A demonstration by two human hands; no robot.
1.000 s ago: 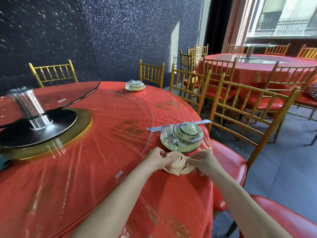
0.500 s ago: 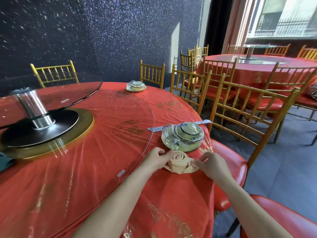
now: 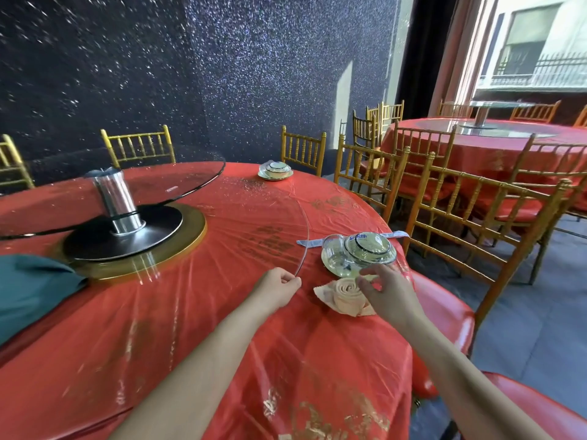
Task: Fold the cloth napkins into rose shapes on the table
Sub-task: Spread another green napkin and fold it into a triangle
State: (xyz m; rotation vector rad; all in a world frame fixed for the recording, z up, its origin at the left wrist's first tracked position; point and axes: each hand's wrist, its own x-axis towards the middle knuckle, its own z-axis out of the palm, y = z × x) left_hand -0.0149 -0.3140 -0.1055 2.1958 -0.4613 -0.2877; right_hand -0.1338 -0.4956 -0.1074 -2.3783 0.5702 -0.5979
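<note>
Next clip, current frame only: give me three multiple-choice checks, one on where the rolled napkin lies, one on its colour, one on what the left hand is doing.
1. Where does the rolled napkin lie relative to the wrapped place setting?
A on top of it
B on its near side, toward the person
C beyond it, on its far side

2. What colour is the napkin?
A teal
B white
C peach

3. The left hand:
A pinches the napkin
B is apart from the napkin, at its left
C rests on the place setting

Key:
1 B: the roll sits on the red tablecloth, nearer the person than the plate.
2 C: its coils are pale peach.
3 B: red cloth shows between the hand and the roll.
</note>
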